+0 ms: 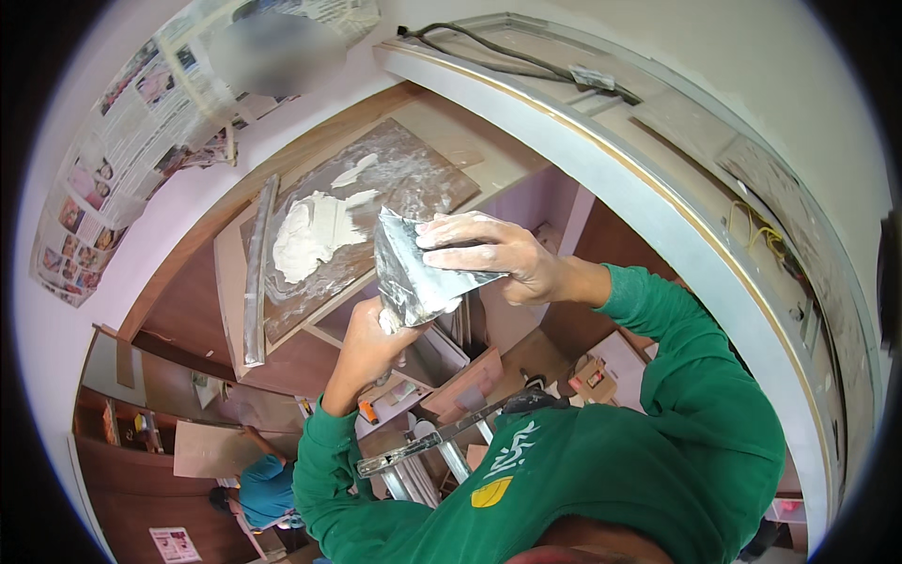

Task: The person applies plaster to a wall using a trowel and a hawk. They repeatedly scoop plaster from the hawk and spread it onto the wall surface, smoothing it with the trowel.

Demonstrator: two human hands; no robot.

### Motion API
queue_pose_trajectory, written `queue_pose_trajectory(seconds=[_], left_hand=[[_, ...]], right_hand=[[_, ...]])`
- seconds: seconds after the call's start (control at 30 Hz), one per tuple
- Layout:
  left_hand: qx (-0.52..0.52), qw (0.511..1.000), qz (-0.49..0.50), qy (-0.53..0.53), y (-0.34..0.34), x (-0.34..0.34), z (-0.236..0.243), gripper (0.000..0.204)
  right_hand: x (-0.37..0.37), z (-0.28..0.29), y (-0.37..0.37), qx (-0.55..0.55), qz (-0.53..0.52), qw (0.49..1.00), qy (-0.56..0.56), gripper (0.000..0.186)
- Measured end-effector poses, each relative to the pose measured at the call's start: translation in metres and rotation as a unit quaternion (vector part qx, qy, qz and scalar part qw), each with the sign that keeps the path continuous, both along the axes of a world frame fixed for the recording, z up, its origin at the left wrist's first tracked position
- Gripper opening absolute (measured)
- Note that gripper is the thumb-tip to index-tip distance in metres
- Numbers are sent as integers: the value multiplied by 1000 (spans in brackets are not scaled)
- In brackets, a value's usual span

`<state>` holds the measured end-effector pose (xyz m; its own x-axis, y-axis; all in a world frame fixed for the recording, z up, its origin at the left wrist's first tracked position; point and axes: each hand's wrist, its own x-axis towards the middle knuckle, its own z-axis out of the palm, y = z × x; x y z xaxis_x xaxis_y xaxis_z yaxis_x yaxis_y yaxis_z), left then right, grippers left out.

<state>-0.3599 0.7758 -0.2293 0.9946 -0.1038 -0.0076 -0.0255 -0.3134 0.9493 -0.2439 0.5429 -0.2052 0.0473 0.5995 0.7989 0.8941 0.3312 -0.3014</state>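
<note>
In front of my chest, a thin grey blade-like sheet (398, 266) smeared with white paste is held between both hands; whether it is one piece or two overlapping ones I cannot tell. The fingers of my right hand (507, 256) press on its upper face, with the thumb side beneath. From below, my left hand (368, 340) grips its lower end, its fingers partly hidden; white paste clings to this hand. Just beyond, a heap of white putty (315, 230) is spread on a brown, smeared board (413, 155).
A long metal bar (257, 287) lies along the board's left edge on a wooden top. At right runs a pale raised ledge (601, 127) bearing a black cable (507, 58). Below are a stepladder (451, 451) and, at lower left, a person in a teal shirt (266, 491).
</note>
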Motion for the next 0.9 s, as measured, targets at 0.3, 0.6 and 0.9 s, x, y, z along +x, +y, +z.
queue_pose_trajectory(seconds=[0.3,0.6,0.9], left_hand=[[25,996,38,82,-8,-24,0,26],[-141,971,180,-72,-5,-33,-3,42],[228,796,101,-551,-50,36,10,29]], right_hand=[[33,-37,-14,-142,-183,972,-43,73],[-28,-32,-54,180,82,623,757,26],[-77,32,-41,193,167,537,804,17]])
